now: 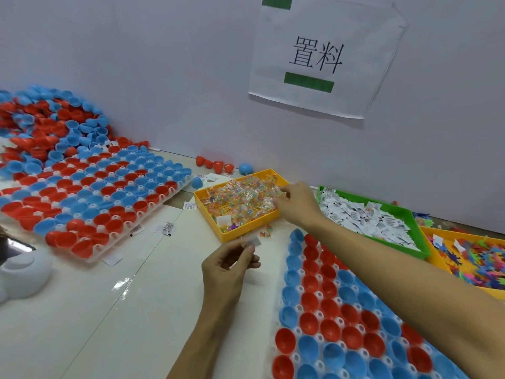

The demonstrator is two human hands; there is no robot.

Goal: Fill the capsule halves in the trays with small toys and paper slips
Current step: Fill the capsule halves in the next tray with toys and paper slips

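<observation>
White tabletop (pixel 153 310) runs to a pale wall with a paper sign (pixel 322 58) taped up. Nearest me sits the tray (pixel 300 314) of red and blue capsule halves (pixel 332 289), open side up. My left hand (pixel 228 269) pinches a small clear packet (pixel 254 241) between thumb and fingertips. My right hand (pixel 296 205) reaches into the yellow bin (pixel 216 222) of bagged toys (pixel 240 196), fingers curled on them. Beside it, the green bin (pixel 410 214) holds paper slips (pixel 363 218); another filled tray (pixel 114 236) lies far left.

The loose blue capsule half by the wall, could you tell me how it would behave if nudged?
The blue capsule half looks rounded and thin, so it would probably roll or rock. Likely very light; it may skid on the glossy table.
</observation>
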